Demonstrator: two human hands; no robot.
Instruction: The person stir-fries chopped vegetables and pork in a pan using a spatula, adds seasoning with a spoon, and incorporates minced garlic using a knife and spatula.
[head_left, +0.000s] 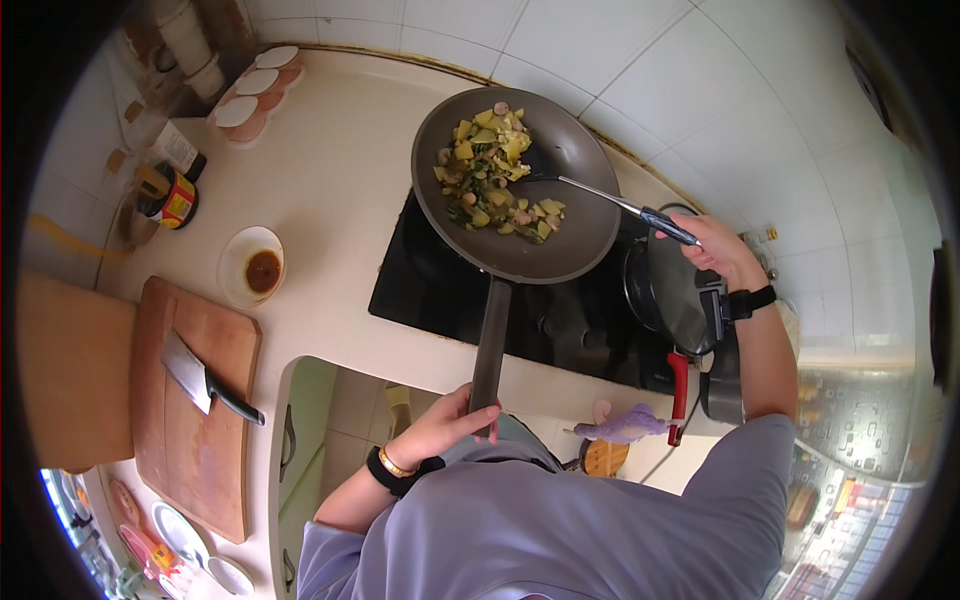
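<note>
My left hand point(447, 430) is wrapped round the dark handle of a deep frying pan point(575, 245), which is over the black cooktop point(400, 275). Chopped food point(490, 175), with yellow-green chunks, dark greens and small pinkish pieces, lies mostly in the pan's left half. In my right hand point(715, 248) is the dark grip of a spatula point(605, 193) with a metal shaft. Its dark head reaches into the pan at the right side of the food, partly hidden there.
A lidded pot point(680, 300) with a red handle stands right of the pan. On the left are a bowl of brown sauce point(240, 255), a sauce jar point(172, 197) and a cutting board point(200, 440) bearing a cleaver point(190, 370). Tiled wall point(620, 60) rises close behind the pan.
</note>
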